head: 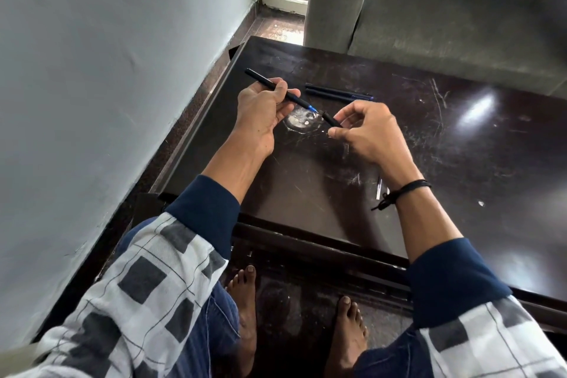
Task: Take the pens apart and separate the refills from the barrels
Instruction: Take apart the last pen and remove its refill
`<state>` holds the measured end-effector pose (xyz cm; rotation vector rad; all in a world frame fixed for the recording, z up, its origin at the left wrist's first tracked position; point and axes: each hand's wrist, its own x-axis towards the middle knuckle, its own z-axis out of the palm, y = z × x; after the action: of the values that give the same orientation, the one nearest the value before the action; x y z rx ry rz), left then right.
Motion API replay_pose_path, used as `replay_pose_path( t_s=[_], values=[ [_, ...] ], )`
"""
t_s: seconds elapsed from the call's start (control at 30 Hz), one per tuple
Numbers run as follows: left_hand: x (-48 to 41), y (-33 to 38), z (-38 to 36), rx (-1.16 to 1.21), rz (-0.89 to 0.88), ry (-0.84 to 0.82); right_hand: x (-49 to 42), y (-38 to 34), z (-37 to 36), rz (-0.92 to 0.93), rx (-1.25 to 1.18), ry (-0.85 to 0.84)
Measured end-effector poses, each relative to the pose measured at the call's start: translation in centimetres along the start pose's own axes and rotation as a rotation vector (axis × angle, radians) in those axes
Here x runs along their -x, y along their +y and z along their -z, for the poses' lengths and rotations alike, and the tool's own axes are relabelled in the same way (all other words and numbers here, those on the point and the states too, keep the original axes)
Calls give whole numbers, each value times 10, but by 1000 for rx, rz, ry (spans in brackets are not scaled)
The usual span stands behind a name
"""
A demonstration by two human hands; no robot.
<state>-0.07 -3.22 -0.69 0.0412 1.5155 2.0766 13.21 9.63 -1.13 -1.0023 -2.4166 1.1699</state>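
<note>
Dark, scratched table point(460, 163) before a grey sofa point(445, 24). Above it, mid-disassembly: left hand point(264, 113) wrapped round the pen barrel point(260, 78), right hand point(371, 135) pinching a black end piece point(332, 120) just clear of the blue tip point(311, 108); next, probably, a straight pull of the refill out along that line. Long axis slanting far-left to near-right, tip toward the right hand.

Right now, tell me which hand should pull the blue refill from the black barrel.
Right. The left hand grips the black pen barrel, steadying it. The right hand sits beside the exposed blue refill tip, though its fingers pinch a short black end piece to put down first.
</note>
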Motion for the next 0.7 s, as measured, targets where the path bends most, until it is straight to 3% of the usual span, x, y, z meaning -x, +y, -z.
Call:
replay_pose_path(
  t_s=[0.7],
  values=[
    [9,-10,-6,-133,15,-80,5,-6,-2,25,17,-5]
  ],
)
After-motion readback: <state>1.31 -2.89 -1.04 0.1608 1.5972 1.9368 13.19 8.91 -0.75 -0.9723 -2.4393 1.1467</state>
